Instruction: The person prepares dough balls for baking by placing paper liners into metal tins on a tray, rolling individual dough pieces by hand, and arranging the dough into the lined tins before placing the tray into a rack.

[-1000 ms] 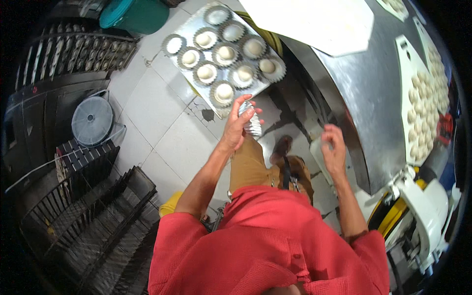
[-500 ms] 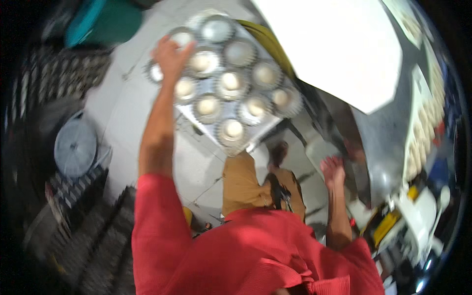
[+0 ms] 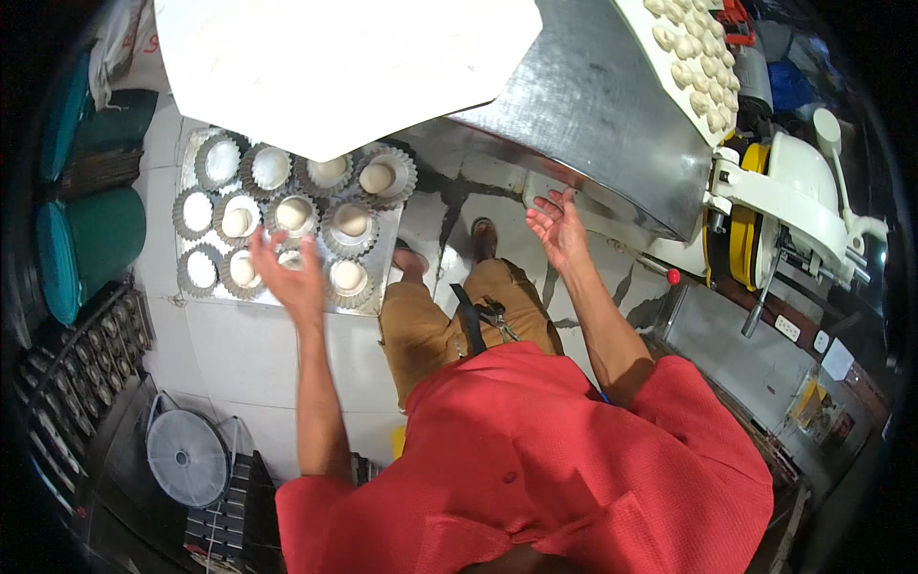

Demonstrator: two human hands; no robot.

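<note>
On my left, a silver tray (image 3: 368, 273) holds several fluted metal tins. Pale round dough pieces sit in many of them, among them a dough piece (image 3: 351, 220) in a tin at the right side. My left hand (image 3: 294, 277) hovers over the near rows with its fingers apart, slightly blurred, and nothing shows in it. It partly covers a tin (image 3: 292, 258). My right hand (image 3: 557, 230) is raised beside the steel table edge, palm up and fingers loosely spread, holding nothing.
A large white board (image 3: 344, 67) overhangs the tray's far edge. The steel table (image 3: 583, 105) carries a board of dough pieces (image 3: 698, 67). At right stands a white-and-yellow machine (image 3: 794, 191). Teal bins (image 3: 105, 239) and a round grey lid (image 3: 188, 457) are at left.
My view has turned rightward, so the tray appears farther left. My left hand has moved from the tray's far left tins to its near ones. My right hand has risen toward the table edge.
</note>
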